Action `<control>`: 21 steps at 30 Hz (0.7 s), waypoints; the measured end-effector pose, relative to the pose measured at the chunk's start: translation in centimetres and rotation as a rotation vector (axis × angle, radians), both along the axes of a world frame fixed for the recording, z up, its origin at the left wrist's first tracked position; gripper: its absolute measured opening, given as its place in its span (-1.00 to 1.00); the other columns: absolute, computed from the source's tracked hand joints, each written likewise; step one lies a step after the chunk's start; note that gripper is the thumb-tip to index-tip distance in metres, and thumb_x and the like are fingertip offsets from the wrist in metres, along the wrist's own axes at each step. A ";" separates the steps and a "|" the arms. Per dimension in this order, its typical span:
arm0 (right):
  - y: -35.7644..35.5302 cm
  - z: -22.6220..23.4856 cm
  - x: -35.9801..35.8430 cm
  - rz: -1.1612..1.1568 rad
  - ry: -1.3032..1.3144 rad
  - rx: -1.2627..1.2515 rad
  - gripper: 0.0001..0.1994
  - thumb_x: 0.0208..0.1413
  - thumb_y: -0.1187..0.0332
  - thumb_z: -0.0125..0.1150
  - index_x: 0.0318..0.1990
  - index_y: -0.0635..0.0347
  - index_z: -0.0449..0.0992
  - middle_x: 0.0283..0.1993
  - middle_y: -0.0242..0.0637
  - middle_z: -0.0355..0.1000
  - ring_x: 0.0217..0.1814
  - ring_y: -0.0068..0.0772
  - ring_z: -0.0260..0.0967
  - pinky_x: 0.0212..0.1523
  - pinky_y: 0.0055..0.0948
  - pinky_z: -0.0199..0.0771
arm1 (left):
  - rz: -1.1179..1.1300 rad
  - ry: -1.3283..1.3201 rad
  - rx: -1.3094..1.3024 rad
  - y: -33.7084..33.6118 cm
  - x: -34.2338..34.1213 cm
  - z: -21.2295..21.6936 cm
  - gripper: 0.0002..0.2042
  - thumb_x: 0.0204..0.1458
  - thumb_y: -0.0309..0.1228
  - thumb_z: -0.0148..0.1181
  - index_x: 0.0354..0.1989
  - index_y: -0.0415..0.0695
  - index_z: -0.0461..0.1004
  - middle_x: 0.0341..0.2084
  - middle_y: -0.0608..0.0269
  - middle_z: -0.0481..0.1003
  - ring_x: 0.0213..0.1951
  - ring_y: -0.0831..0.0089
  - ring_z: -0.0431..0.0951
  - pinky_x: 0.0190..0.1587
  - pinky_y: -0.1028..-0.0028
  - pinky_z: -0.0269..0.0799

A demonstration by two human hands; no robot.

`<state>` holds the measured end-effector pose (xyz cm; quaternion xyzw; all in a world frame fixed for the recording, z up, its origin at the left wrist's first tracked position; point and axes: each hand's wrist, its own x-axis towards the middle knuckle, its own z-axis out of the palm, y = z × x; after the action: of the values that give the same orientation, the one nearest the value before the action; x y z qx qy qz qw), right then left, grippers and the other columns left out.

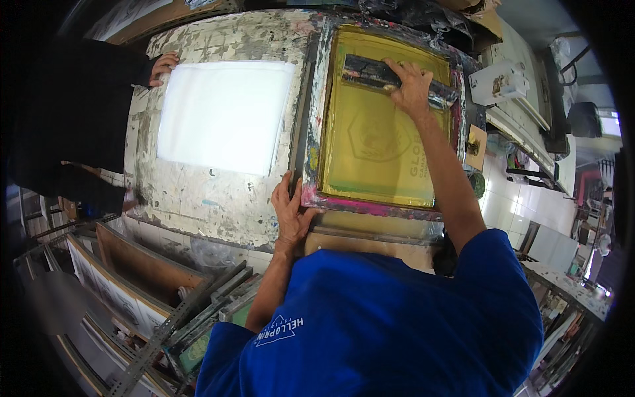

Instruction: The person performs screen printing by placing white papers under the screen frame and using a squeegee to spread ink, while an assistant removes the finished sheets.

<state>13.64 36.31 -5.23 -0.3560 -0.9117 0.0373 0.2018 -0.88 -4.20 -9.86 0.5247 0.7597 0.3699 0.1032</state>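
Observation:
A screen printing frame point(374, 206) with a yellow mesh lies on the table to the right, its rim stained with ink. Near the mesh's far end, my right hand point(411, 86) grips a dark, ink-smeared squeegee point(368, 71) that lies across it. A faint emblem and lettering show through the mesh. My left hand point(290, 213) rests at the frame's near left corner, fingers stretched and apart, thumb against the rim. Left of the frame, white sheets point(225, 116) lie on the table, apparently stacked. Whether ink sits under the squeegee, I cannot tell.
A person in dark clothes stands at the left, one hand point(163, 68) at the sheets' far corner. The worn table point(218, 215) has peeling paint. Frames and boards point(142, 264) stand below it, near left. A white container point(497, 83) stands on the far right surface.

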 end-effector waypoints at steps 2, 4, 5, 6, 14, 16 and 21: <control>2.6 0.3 -0.5 0.007 -0.056 -0.056 -0.32 -0.11 0.29 0.48 0.29 -0.23 0.50 0.07 -0.21 0.51 0.16 -0.12 0.36 0.10 -0.04 0.13 | -0.002 0.008 0.012 0.2 -0.1 0.0 -0.10 -0.24 -0.08 0.55 0.32 -0.26 0.37 0.42 -0.16 0.15 0.30 -0.15 0.19 0.33 -0.03 0.10; 4.5 -0.2 0.2 0.090 0.059 -0.058 -0.36 -0.02 0.32 0.43 0.30 -0.27 0.48 0.07 -0.10 0.55 0.20 -0.07 0.40 0.09 -0.04 0.19 | -0.002 0.013 0.013 0.1 0.0 0.2 -0.10 -0.19 -0.01 0.52 0.32 -0.28 0.36 0.41 -0.14 0.17 0.30 -0.14 0.19 0.33 -0.04 0.09; 5.0 -0.1 0.3 0.107 0.082 -0.081 -0.38 0.00 0.33 0.42 0.30 -0.28 0.49 0.02 -0.10 0.57 0.18 -0.06 0.42 0.09 -0.03 0.20 | -0.003 0.019 0.001 0.1 0.0 0.2 -0.10 -0.17 0.02 0.50 0.31 -0.28 0.36 0.40 -0.12 0.19 0.30 -0.12 0.19 0.33 -0.04 0.07; 5.4 0.0 0.5 0.122 0.104 -0.103 -0.39 0.01 0.34 0.40 0.29 -0.28 0.49 -0.03 -0.10 0.58 0.16 -0.05 0.43 0.10 -0.01 0.22 | -0.008 0.025 -0.010 0.1 -0.1 0.1 -0.11 -0.16 0.05 0.48 0.31 -0.29 0.37 0.38 -0.11 0.22 0.29 -0.11 0.20 0.33 -0.04 0.05; -4.6 2.0 2.3 0.065 -0.005 0.028 -0.54 0.05 0.40 0.34 0.17 -0.18 0.59 -0.29 -0.09 0.54 -0.30 0.00 0.53 -0.32 -0.08 0.47 | 0.017 -0.116 -0.013 -0.4 0.4 -0.2 -0.05 -0.19 0.05 0.53 0.35 -0.28 0.35 0.08 0.00 0.41 0.17 0.08 0.24 0.30 0.14 -0.03; -8.0 2.5 3.5 0.068 0.010 0.041 -0.55 0.06 0.40 0.32 0.16 -0.18 0.59 -0.37 -0.10 0.49 -0.37 -0.01 0.50 -0.36 -0.08 0.45 | 0.027 -0.118 0.039 -0.6 0.5 -0.9 -0.07 -0.19 0.02 0.54 0.34 -0.29 0.36 0.03 0.00 0.40 0.15 0.10 0.24 0.29 0.14 -0.01; -17.1 7.5 6.8 0.048 -0.046 -0.121 -0.53 0.05 0.41 0.28 0.16 -0.24 0.60 -0.40 -0.18 0.46 -0.37 -0.09 0.47 -0.32 -0.10 0.40 | 0.080 -0.143 0.144 -0.1 1.0 0.9 -0.06 -0.17 0.08 0.52 0.29 -0.37 0.38 -0.01 0.02 0.43 0.14 0.12 0.24 0.27 0.15 -0.04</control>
<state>20.45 19.23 2.27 -0.3465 -0.9204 0.0888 0.1581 0.10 -4.30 -8.94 0.4723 0.7423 0.4638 0.1041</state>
